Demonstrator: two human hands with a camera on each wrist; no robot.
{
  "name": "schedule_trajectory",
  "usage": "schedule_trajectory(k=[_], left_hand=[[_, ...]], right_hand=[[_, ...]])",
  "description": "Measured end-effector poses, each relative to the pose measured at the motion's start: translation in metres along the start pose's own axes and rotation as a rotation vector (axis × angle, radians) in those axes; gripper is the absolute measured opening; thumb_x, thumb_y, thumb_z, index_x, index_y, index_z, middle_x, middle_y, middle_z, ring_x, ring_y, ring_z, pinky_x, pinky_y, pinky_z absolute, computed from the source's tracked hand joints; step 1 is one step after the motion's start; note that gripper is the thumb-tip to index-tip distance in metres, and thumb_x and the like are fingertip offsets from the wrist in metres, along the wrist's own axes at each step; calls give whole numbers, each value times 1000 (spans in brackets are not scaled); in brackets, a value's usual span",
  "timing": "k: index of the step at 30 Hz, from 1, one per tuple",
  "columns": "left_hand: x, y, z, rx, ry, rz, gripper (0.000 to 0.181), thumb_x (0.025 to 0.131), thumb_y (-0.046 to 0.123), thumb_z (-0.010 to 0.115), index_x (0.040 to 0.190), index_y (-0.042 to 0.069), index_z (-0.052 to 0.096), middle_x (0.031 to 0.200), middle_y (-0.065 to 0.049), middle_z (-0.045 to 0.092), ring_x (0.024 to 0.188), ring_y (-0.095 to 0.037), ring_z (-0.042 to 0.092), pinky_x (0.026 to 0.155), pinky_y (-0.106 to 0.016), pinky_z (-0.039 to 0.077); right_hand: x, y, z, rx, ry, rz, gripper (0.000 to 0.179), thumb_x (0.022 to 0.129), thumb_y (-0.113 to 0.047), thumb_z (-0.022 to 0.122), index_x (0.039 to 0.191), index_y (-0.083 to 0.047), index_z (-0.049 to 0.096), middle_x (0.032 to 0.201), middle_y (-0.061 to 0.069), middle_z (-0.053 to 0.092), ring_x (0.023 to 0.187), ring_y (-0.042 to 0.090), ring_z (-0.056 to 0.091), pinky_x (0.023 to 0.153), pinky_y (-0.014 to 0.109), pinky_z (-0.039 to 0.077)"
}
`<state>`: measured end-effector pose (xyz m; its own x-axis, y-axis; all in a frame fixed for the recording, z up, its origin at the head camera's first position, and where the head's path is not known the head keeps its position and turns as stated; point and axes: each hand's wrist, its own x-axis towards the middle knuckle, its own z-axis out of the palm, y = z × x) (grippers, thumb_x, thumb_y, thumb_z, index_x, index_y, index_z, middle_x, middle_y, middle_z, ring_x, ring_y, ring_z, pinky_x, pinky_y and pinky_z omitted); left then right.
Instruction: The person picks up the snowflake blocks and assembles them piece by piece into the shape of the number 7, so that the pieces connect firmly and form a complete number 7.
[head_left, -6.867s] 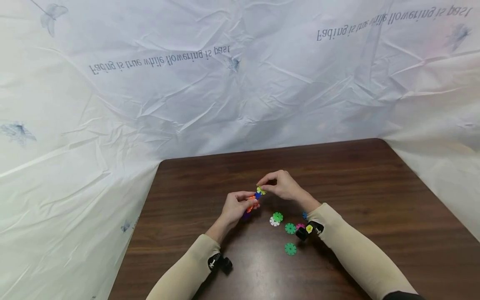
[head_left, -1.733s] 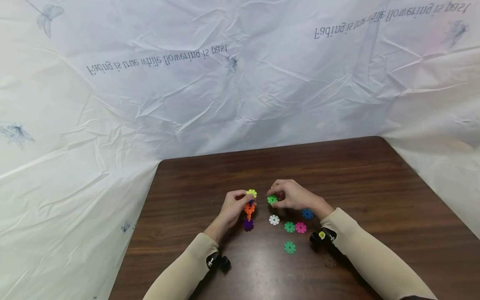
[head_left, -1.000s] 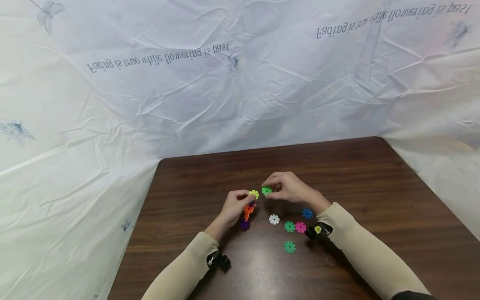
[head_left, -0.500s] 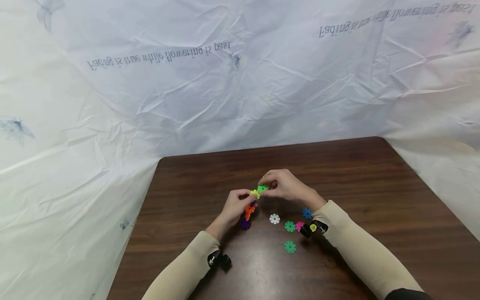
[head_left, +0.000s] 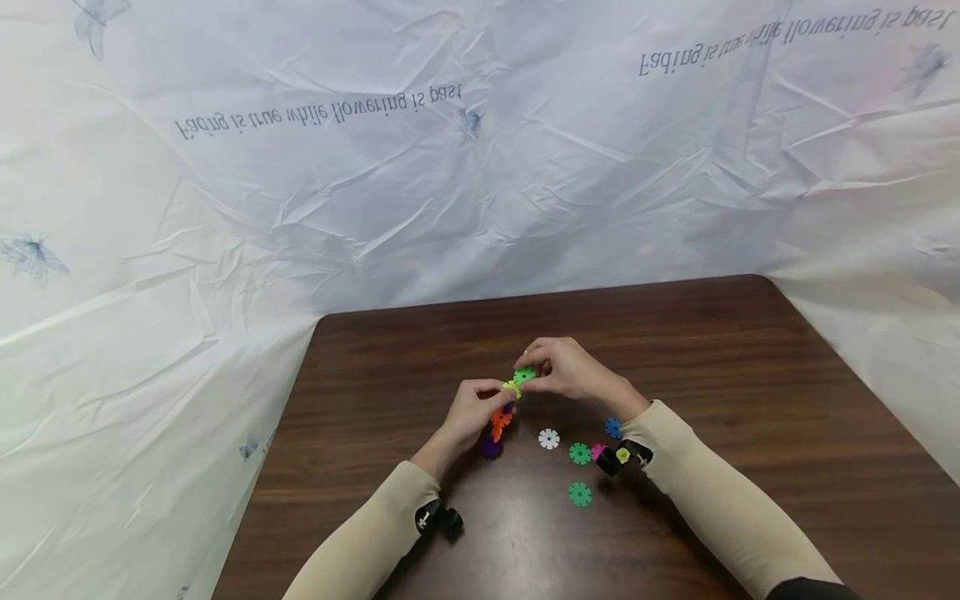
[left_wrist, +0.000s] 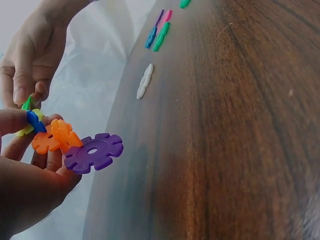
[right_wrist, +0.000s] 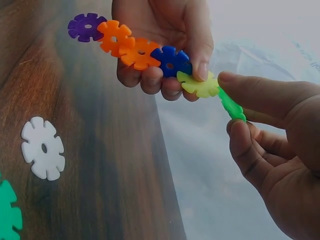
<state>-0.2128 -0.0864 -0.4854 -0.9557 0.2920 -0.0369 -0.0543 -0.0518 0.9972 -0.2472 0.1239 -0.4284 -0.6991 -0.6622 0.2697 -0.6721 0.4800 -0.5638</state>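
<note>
A chain of notched plastic snowflake discs runs from a purple disc (left_wrist: 93, 152) through two orange discs (right_wrist: 140, 53) and a blue disc (right_wrist: 171, 61) to a yellow disc (right_wrist: 200, 86). My left hand (head_left: 467, 412) holds this chain near its far end, the thumb pressing on the yellow disc. Between thumb and fingers, my right hand (head_left: 573, 371) pinches a bright green disc (right_wrist: 231, 105). Its edge meets the yellow disc's rim at an angle. Both hands are raised over the middle of the table.
On the brown wooden table (head_left: 390, 350) lie a white disc (head_left: 549, 439), a green disc (head_left: 580, 453), another green one nearer me, a pink disc (head_left: 597, 451) and a blue disc (head_left: 613, 427). Pale printed sheeting (head_left: 480, 200) hangs behind the table.
Earlier the right hand held the yellow disc at the chain's blue end. Since then it has lifted the bright green disc off the white one and brought it leftward against the yellow disc.
</note>
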Motion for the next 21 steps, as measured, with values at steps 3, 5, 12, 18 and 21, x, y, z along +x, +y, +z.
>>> schedule_trajectory(k=[3, 5, 12, 18, 21], left_hand=[[0, 1, 1, 10, -2, -6, 24, 91, 7, 67, 102, -14, 68, 84, -20, 71, 69, -15, 66, 63, -26, 55], [0, 1, 2, 21, -5, -8, 24, 91, 8, 68, 102, -14, 69, 85, -20, 71, 70, -14, 66, 64, -26, 55], [0, 2, 3, 31, -24, -21, 23, 92, 5, 66, 103, -14, 68, 93, -33, 68, 71, -13, 65, 66, -27, 55], [-7, 17, 6, 52, -57, -29, 22, 93, 2, 63, 104, -16, 67, 101, -45, 60, 73, -14, 65, 69, -29, 56], [-13, 27, 10, 49, -60, -18, 22, 92, 1, 63, 104, -17, 67, 100, -44, 61, 74, -15, 66, 70, -29, 56]], right_hand=[[0, -1, -1, 0, 3, -3, 26, 85, -22, 77, 107, -9, 75, 104, -1, 65, 74, 2, 58, 65, 22, 53], [0, -1, -1, -1, 7, -8, 23, 84, -22, 78, 105, -11, 75, 103, -2, 66, 75, 2, 58, 65, 22, 53], [0, -3, -4, -13, -2, -36, 13, 84, -21, 78, 96, -16, 76, 103, -3, 67, 75, 2, 60, 66, 21, 54], [0, -6, -6, -15, -31, -41, 15, 84, -19, 78, 97, -14, 76, 106, 0, 66, 80, 4, 63, 69, 20, 54], [0, -6, -8, -4, -51, -44, 15, 84, -17, 77, 99, -14, 76, 109, 1, 66, 82, 5, 64, 70, 19, 54]])
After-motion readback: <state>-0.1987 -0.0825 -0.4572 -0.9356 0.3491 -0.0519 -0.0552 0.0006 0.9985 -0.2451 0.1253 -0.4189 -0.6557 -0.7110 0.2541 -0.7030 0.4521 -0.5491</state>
